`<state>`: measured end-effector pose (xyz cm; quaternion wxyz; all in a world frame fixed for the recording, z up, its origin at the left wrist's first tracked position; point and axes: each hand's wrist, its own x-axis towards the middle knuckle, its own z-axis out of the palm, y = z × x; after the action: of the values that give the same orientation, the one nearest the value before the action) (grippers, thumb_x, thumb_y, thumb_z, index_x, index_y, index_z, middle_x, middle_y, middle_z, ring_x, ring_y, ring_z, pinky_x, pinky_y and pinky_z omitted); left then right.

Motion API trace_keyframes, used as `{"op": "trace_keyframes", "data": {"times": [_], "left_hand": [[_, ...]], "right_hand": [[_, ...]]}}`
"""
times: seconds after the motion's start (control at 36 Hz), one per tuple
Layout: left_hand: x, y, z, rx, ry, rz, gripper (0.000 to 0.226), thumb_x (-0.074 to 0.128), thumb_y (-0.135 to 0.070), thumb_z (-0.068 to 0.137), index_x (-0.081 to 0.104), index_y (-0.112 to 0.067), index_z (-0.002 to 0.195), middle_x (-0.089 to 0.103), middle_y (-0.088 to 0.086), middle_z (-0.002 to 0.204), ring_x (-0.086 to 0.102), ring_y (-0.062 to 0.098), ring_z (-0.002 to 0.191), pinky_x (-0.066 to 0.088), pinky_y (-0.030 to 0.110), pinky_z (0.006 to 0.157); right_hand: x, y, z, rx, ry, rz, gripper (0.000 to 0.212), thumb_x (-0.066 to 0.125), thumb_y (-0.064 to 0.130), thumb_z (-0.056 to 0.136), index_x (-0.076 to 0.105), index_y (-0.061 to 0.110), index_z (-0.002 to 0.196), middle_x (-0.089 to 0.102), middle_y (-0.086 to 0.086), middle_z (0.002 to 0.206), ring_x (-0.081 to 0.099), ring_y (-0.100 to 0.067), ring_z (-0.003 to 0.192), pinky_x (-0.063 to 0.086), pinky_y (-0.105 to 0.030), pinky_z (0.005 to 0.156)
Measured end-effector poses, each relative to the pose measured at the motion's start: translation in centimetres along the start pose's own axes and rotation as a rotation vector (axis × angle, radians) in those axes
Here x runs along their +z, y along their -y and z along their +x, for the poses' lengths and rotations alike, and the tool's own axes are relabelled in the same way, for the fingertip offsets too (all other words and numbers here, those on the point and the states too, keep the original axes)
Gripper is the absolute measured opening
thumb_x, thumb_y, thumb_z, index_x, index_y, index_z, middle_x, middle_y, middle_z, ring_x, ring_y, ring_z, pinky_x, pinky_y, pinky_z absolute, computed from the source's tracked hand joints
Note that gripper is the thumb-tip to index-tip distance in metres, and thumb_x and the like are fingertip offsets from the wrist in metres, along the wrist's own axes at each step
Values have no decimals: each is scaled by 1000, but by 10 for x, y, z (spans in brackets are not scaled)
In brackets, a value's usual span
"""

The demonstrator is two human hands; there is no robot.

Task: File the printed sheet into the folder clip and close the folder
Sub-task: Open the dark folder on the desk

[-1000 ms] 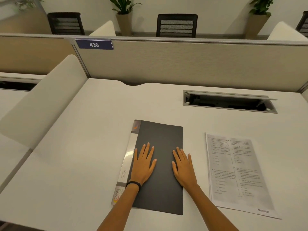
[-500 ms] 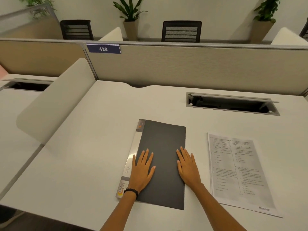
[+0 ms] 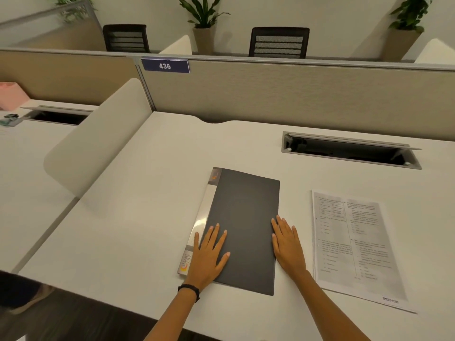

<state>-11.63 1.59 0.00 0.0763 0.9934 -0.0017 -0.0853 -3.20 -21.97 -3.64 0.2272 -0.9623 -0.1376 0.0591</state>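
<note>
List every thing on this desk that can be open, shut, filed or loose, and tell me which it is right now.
folder: closed, flat on the desk.
printed sheet: loose, face up beside the folder, not filed.
left hand: open, flat on the folder cover.
right hand: open, flat at the folder's right edge.
cable hatch: lid open.

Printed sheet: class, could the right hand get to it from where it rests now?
Probably yes. The right hand lies flat at the closed folder's right edge, and the printed sheet lies just to its right on the desk, with only bare desk between them and nothing on the sheet.
</note>
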Motion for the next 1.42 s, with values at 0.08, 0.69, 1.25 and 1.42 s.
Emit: {"op": "trace_keyframes", "data": {"times": [0.08,0.69,1.25,1.42], "left_hand": [[7,4,-6,44,17,-11,65,13,-58,92,34,-22,141,36,7,148,19,24,139,-5,44,111],[-1,11,-24,291,108,137,93,30,-82,72,25,-24,144,29,6,152,19,29,142,-6,53,107],[5,13,-30,232,129,83,66,22,-66,87,29,-29,141,46,0,143,42,26,131,0,42,112],[-1,10,-36,207,54,-32,58,13,-52,94,46,-24,132,55,-2,135,49,24,126,-17,32,113]], "right_hand": [[0,-2,-2,2,2,9,50,26,28,98,7,20,144,7,-2,156,2,-18,145,-8,-33,116],[3,-5,-12,20,-1,128,52,28,28,98,8,17,144,8,-3,156,4,-17,144,-5,-34,118],[-2,-3,-15,32,-10,204,48,29,24,98,14,18,143,12,-3,156,9,-19,144,-2,-34,118],[-4,-2,-16,34,-4,213,49,30,27,97,12,20,143,9,-1,156,7,-18,144,-4,-32,117]]}}
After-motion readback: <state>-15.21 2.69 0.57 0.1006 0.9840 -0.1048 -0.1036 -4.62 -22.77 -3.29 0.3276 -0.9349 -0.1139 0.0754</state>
